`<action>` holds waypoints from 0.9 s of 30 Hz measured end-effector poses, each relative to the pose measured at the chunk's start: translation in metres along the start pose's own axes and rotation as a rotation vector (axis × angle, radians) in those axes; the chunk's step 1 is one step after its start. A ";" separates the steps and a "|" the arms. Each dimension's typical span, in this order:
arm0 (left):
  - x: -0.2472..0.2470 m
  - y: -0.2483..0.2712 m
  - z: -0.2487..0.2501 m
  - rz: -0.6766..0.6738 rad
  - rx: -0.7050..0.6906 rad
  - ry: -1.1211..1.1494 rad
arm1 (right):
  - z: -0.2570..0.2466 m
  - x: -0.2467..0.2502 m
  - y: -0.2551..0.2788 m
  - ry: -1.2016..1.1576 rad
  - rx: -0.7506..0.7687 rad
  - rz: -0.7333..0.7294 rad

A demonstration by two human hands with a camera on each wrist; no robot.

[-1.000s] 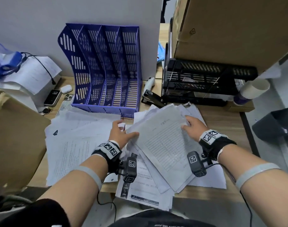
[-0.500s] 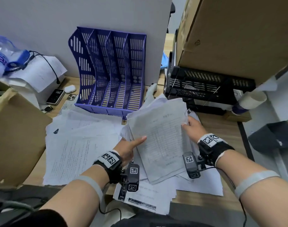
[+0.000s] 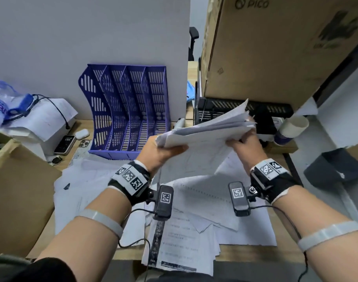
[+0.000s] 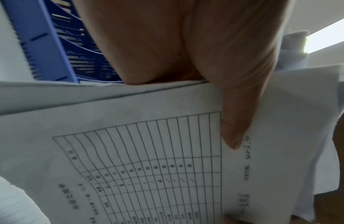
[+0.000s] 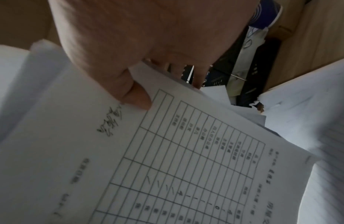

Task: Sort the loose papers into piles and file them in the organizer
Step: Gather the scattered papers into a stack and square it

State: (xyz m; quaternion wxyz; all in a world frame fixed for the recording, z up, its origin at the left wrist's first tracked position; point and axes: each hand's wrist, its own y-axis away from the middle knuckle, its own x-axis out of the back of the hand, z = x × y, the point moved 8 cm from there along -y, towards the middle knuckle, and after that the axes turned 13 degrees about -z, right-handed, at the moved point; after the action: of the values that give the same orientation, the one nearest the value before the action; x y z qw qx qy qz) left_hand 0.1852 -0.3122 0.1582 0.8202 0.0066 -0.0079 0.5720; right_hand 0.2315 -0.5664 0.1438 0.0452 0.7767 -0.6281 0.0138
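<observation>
Both hands hold a stack of papers [image 3: 204, 137] up off the desk, tilted steeply, in front of the blue organizer [image 3: 131, 110]. My left hand [image 3: 163, 153] grips the stack's left edge, its thumb lying on the printed table sheet [image 4: 148, 159]. My right hand [image 3: 243, 145] grips the right edge, thumb pressed on the same sheet [image 5: 167, 151]. The organizer's slots stand empty against the grey wall. More loose papers [image 3: 194, 216] lie spread on the desk beneath.
A large cardboard box [image 3: 275, 47] sits on a black tray rack [image 3: 224, 110] at the right, with a paper cup [image 3: 290, 129] beside it. A phone [image 3: 65, 144], earbud case and printer stand at the left. A brown cardboard flap [image 3: 17, 190] borders the left side.
The stack has been picked up from the desk and raised, tilting from flat toward edge-on. Both hands moved up and toward the organizer with it.
</observation>
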 end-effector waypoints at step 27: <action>0.014 0.033 -0.104 0.080 0.276 0.022 | 0.077 -0.051 0.040 0.027 -0.385 -0.008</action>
State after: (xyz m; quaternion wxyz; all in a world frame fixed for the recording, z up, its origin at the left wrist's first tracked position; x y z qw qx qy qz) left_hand 0.1591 -0.2858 0.0549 0.7880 0.1127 0.0796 0.6001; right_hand 0.1787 -0.5319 0.0651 0.2016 0.7561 -0.6152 -0.0963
